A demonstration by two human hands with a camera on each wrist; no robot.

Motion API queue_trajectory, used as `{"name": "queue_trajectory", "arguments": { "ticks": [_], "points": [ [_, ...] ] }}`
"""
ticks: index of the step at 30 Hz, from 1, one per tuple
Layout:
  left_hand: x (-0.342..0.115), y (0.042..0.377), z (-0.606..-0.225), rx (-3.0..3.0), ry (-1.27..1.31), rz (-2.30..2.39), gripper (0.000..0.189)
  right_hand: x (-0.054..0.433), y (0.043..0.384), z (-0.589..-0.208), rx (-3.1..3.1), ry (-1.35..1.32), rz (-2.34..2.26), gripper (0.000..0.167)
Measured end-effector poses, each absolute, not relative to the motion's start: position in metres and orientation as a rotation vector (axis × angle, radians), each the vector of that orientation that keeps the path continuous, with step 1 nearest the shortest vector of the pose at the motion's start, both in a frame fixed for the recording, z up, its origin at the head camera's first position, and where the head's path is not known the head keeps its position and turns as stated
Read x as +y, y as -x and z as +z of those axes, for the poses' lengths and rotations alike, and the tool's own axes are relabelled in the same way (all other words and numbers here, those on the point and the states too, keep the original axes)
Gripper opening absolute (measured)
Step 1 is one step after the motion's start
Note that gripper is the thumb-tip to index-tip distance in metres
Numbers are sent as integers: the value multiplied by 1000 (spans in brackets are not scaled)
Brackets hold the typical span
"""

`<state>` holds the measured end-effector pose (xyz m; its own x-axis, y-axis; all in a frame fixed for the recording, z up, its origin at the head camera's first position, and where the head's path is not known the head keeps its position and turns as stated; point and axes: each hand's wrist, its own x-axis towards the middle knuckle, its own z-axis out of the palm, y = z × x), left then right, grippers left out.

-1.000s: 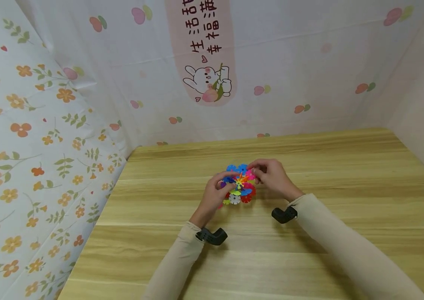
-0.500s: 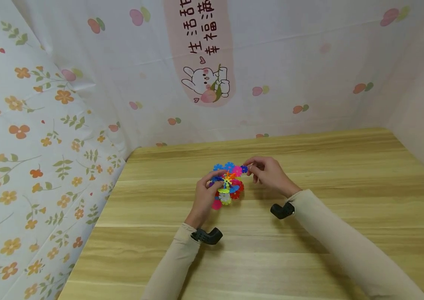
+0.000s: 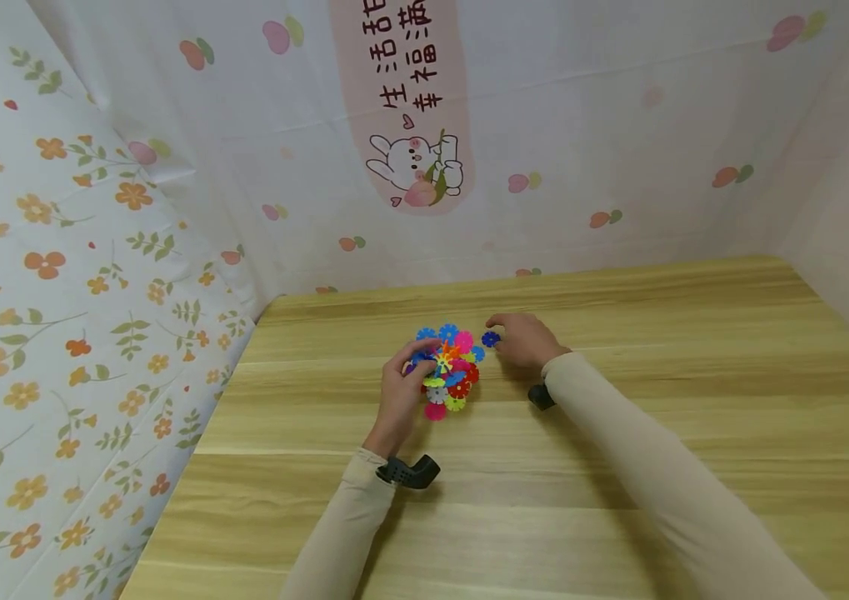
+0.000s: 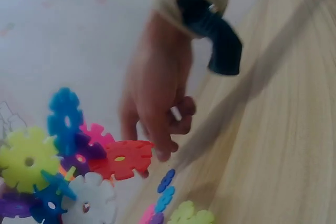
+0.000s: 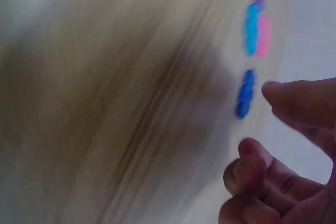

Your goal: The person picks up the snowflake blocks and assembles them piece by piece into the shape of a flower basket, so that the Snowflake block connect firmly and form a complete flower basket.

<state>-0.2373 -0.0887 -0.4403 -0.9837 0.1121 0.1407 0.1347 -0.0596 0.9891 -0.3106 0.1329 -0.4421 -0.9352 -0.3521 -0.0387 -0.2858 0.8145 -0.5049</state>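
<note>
My left hand [image 3: 399, 392] grips a cluster of interlocked plastic snowflake discs [image 3: 457, 388] from its left side, thumb and fingers on blue pieces. The cluster stands on the table in many colours, with white [image 4: 88, 200], red [image 4: 126, 160] and yellow [image 4: 29, 160] discs in the left wrist view. A loose dark blue snowflake disc [image 3: 491, 339] lies flat just right of it. My right hand [image 3: 525, 340] hovers beside that disc; in the right wrist view its thumb and fingers are parted, apart from the blue disc [image 5: 245, 94], holding nothing.
The wooden table [image 3: 581, 500] extends on all sides of the hands. A printed cloth [image 3: 566, 108] hangs behind its back edge, and a floral cloth [image 3: 109, 350] hangs along the left. Each wrist wears a black camera mount [image 3: 409, 472].
The cluster has shifted left with my left hand, widening the gap to the dark blue disc. My right hand's fingertips have come away from the cluster's edge, and the hand has turned.
</note>
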Motion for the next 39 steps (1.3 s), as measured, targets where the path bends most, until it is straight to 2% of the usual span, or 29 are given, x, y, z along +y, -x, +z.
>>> {"name": "queue_trajectory", "arguments": {
  "ticks": [3,7,10,13,17,32,36,39],
  "points": [
    [-87,231,-433,-2167,282,-2237,30,125,314,-443,2918,477,-586,36],
    [-84,225,-426,-2191,288,-2221,31,123,315,-445,2924,439,-530,24],
    [-83,227,-432,-2172,298,-2246,31,125,315,-446,2923,458,-538,16],
    [-83,233,-442,-2156,297,-2262,31,128,314,-446,2900,483,-567,18],
    [-81,235,-449,-2125,269,-2267,30,136,310,-444,2830,533,-660,24],
    [-67,238,-451,-2088,266,-2258,31,171,272,-441,2643,623,-996,8],
    [-64,236,-447,-2097,288,-2241,31,172,263,-436,2607,576,-1201,4],
    [-62,230,-439,-2106,281,-2207,31,166,255,-432,2543,527,-1391,8]
  ]
}}
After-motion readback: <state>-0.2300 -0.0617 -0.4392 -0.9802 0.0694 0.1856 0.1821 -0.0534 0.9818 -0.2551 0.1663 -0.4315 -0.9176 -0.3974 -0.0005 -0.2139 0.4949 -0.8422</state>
